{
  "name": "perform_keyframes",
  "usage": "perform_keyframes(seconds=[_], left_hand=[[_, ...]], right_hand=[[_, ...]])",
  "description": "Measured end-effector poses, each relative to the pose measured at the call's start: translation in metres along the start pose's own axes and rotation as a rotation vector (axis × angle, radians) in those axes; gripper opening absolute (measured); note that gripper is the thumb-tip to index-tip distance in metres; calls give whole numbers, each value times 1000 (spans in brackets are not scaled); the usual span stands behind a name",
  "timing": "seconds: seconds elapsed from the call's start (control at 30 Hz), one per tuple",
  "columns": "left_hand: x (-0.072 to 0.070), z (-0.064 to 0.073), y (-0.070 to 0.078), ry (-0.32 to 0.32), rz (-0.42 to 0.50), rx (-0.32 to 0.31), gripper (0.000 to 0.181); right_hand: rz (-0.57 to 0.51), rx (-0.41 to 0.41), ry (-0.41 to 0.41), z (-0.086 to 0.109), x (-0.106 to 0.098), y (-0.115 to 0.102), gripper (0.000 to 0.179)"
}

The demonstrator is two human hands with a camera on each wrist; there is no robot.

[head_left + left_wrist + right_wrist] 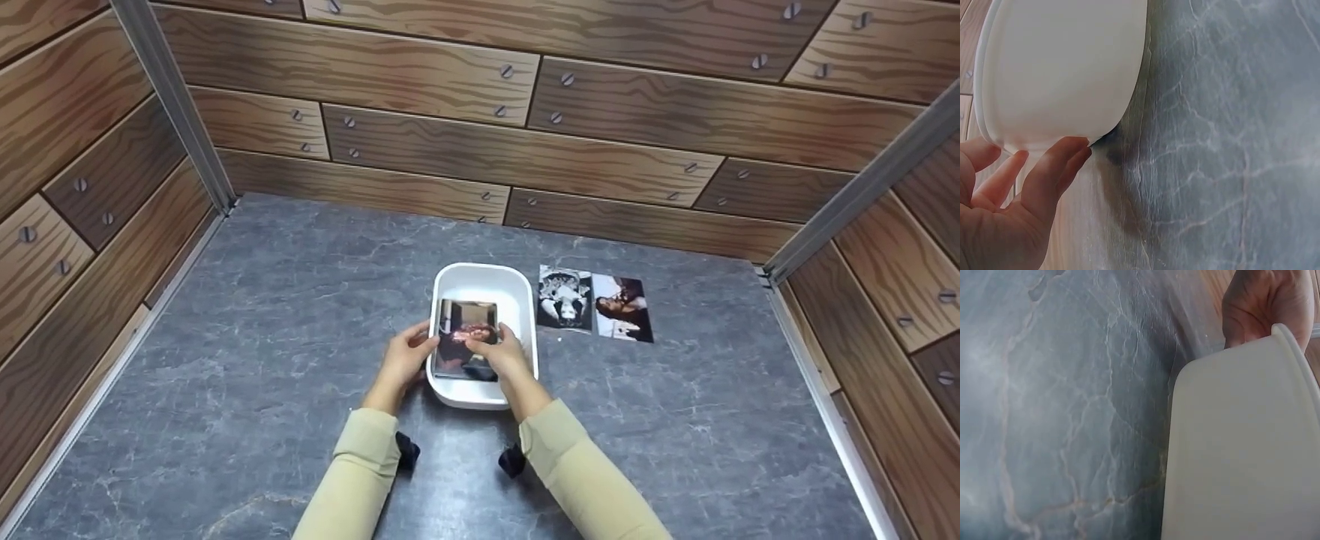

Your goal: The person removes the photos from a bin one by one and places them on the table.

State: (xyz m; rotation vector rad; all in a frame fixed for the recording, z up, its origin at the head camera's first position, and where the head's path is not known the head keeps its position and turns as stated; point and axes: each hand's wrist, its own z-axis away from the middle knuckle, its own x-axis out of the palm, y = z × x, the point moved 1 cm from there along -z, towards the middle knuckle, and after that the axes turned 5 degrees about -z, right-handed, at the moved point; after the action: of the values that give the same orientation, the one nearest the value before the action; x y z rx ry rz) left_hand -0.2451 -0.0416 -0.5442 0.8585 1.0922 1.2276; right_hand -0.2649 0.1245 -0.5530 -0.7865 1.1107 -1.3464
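Note:
A white rectangular plastic tub (480, 283) with rounded corners stands on the grey marble-patterned surface. Inside it, toward the left, lies a glossy photo print (457, 361) showing a figure in a dim room; its edges suggest a stack. My left hand (405, 358) grips the tub's left side, thumb at the rim and fingertips against the outer wall in the left wrist view. Reaching into the tub, my right hand (512, 360) holds the print's right edge, thumb on top. In the right wrist view the tub wall (1241, 439) hides those fingers.
Right of the tub, two more prints lie side by side: a black-and-white one (565, 300) and a colour one (622, 307). Wood-patterned panels (420, 142) with metal corner posts (176, 105) enclose the back and sides.

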Motion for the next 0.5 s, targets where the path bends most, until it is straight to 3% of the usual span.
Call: perform_keyframes(seconds=[0.33,0.5], left_hand=[[-3,0,1,-4,28,-3,43],[1,1,0,-7,12,-2,44]], right_hand=[[-46,21,4,-3,4,-4,64],[-83,41,23,-3,1,-3,67]])
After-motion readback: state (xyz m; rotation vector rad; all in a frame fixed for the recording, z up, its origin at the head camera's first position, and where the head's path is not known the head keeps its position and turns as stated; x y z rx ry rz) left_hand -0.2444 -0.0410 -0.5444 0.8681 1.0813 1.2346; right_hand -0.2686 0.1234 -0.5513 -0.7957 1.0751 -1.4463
